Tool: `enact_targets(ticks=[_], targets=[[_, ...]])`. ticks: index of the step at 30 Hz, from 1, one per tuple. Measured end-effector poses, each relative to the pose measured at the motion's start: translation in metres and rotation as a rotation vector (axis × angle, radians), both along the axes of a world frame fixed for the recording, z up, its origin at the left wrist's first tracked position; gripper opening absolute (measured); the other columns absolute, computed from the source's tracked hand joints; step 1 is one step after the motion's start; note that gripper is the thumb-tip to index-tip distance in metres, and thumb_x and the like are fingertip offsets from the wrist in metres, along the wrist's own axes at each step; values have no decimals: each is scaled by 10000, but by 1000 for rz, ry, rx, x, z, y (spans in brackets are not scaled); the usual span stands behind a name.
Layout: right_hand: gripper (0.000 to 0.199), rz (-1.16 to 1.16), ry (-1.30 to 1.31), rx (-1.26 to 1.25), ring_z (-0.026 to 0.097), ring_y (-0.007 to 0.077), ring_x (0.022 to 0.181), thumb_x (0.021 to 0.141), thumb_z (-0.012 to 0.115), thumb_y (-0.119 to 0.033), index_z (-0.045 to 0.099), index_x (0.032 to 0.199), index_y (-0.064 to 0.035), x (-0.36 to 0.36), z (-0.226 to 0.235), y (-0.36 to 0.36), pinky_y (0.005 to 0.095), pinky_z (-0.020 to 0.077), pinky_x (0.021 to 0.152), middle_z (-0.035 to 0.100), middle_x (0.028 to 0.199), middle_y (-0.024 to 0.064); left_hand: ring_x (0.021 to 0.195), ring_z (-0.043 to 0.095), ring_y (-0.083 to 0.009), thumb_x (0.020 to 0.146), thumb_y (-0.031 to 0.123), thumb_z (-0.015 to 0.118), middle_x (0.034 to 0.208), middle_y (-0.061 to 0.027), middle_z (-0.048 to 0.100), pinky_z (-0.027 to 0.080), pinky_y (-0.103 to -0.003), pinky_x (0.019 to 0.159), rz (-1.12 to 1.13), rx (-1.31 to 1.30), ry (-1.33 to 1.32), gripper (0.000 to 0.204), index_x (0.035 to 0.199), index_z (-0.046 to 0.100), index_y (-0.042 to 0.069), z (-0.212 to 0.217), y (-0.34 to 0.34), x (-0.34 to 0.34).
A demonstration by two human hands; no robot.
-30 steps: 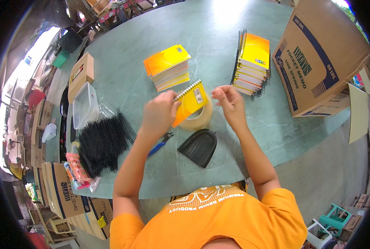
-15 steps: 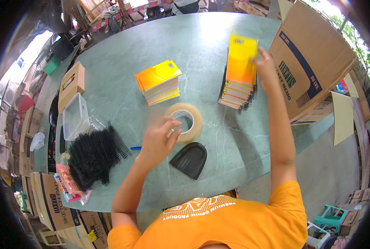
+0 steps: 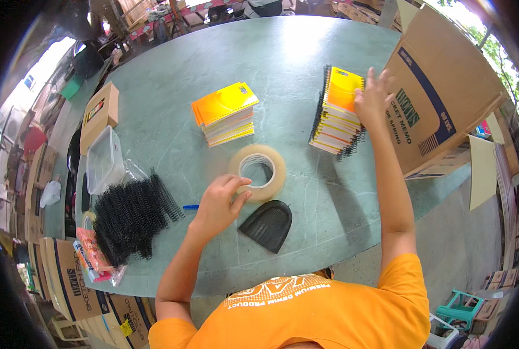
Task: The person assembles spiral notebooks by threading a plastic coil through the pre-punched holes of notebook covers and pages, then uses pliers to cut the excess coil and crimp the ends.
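My right hand point(image 3: 375, 98), its fingers spread, is at the right side of a stack of spiral-bound notebooks point(image 3: 338, 116) with yellow-orange covers and black coils. The thumb side meets the edge of the top notebook. My left hand point(image 3: 217, 202) is nearest to a big roll of clear tape point(image 3: 278, 171), thumb and forefinger apart, with nothing visible between them. Past the tape stands a stack of yellow-orange pads point(image 3: 227, 107) with punched edges and no coils. A black, rounded, ridged piece point(image 3: 268, 225) lies just right of my left hand.
A heap of black spiral coils point(image 3: 132, 218) lies at the left beside a clear plastic tub point(image 3: 105, 160) and a brown carton point(image 3: 99, 116). A blue pen point(image 3: 191, 207) pokes out by my left wrist. A large cardboard box point(image 3: 439, 99) stands to the right of the notebooks.
The notebook that my right hand held over the bound stack now lies on top of it. That hand has let go and spread its fingers. My left hand has barely moved.
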State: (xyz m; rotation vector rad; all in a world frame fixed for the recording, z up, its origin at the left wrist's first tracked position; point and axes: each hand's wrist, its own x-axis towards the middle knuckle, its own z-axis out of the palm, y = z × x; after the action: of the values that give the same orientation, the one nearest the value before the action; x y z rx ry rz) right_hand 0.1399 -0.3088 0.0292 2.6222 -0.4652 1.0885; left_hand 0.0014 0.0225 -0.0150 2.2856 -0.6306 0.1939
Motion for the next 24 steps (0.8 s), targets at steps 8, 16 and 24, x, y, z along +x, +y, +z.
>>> enact_targets(ticks=[8,16,24], targets=[[339,1327,67,286,440,265,1225,841,542,-110,531,1180,-93,13,-1,146,420,323,1033,500,1291,86,904,594,-313,796,150,608,967,-179,618,470,-381,793,391,248,139,229,989,635,28,-72,40,52],[256,1279,189,243,581,228,1012,781,555,-123,615,1030,-131,31,-60,212,381,423,891,637,990,50,714,594,-263,814,130,592,759,-92,581,475,-343,656,395,67,32,250,1037,588,18,-95,59,46],[304,1036,690,274,625,233,873,702,582,-50,606,996,-122,-59,-12,161,384,459,767,655,895,70,624,442,-56,922,187,540,767,33,524,382,-203,565,48,-669,563,203,1054,597,44,-18,64,16]])
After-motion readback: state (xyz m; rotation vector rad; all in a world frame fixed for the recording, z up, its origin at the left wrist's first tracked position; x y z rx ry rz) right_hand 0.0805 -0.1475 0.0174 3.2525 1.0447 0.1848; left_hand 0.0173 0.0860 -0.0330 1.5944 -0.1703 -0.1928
